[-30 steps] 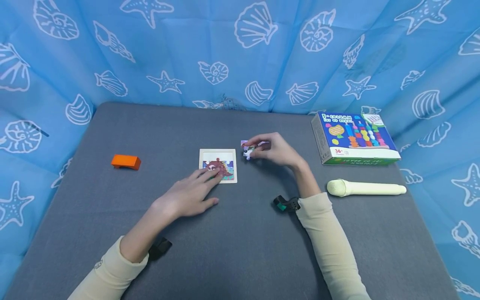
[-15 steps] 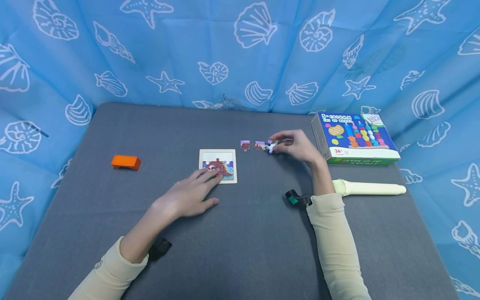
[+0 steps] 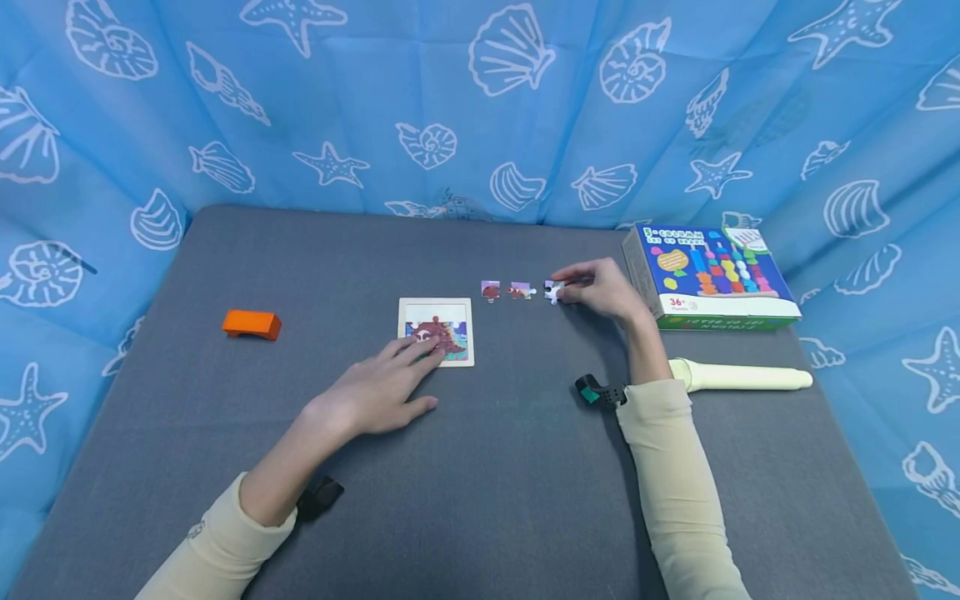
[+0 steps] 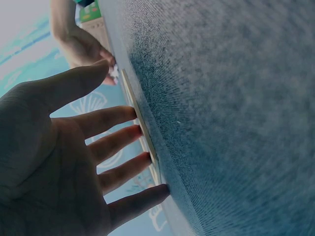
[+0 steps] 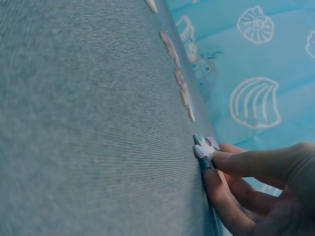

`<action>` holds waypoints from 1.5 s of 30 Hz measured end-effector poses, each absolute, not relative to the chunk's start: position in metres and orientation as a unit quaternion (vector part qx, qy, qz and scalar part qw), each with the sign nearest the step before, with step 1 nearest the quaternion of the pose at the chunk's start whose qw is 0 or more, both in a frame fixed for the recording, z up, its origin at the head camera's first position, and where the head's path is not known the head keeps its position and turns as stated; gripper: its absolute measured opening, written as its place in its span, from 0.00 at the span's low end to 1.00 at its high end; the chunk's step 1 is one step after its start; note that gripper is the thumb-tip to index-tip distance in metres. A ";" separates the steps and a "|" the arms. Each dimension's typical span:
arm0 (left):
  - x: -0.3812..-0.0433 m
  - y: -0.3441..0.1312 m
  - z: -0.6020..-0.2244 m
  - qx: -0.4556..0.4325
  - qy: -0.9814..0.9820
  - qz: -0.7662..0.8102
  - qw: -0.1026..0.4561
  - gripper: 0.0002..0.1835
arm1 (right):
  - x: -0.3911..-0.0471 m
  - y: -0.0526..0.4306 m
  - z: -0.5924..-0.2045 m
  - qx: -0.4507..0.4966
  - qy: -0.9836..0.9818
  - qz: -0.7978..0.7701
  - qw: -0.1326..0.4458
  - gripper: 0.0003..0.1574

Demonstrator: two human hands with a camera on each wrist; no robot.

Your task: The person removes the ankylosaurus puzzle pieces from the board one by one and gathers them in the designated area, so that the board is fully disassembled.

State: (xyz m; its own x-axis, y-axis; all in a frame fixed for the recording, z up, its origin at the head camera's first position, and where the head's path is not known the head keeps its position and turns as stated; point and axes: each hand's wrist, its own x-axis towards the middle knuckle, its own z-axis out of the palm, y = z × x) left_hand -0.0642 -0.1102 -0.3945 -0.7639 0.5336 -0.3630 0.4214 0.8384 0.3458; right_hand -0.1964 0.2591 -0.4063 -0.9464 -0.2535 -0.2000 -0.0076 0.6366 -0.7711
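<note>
A square puzzle tray with a pale frame lies mid-table, its lower part filled with a red-brown animal picture. My left hand rests its straight fingertips on the tray's lower edge; in the left wrist view those fingers are spread along the rim. Between thumb and fingers, my right hand pinches a jigsaw piece with white on it, low over the cloth. To its left lie two more pieces in a row, a purple and red one and a multicoloured one.
An orange arch-shaped block lies at the left. On the right stand a blue bead-set box and, in front of it, a pale green toy microphone, partly behind the right wrist. A blue shell-print curtain hangs behind the grey table.
My right hand has moved right with the pinched piece, away from the tray, uncovering the two pieces in the row. The left hand and tray have stayed put.
</note>
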 end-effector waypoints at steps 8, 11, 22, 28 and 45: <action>-0.064 -0.110 -0.393 0.254 0.931 0.126 0.230 0.40 | -0.197 0.258 -0.405 -0.073 0.904 -0.401 0.127 0.18; -0.064 -0.111 -0.393 0.255 0.931 0.128 0.228 0.40 | -0.197 0.258 -0.405 -0.071 0.906 -0.398 0.123 0.18; -0.065 -0.111 -0.394 0.256 0.930 0.127 0.229 0.40 | -0.196 0.256 -0.403 -0.058 0.904 -0.410 0.105 0.19; -0.065 -0.112 -0.393 0.262 0.929 0.128 0.228 0.41 | -0.192 0.251 -0.406 -0.089 0.880 -0.452 0.114 0.20; -0.067 -0.115 -0.390 0.263 0.928 0.128 0.232 0.39 | -0.182 0.199 -0.409 -0.146 0.838 -0.492 0.183 0.20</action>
State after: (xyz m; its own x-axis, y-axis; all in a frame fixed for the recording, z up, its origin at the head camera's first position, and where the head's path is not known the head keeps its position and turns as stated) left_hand -0.0674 -0.1145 -0.3896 -0.7543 0.5473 -0.3627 0.4282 0.8288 0.3601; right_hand -0.1824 0.1995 -0.4086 -0.8900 -0.4255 -0.1638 -0.0644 0.4728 -0.8788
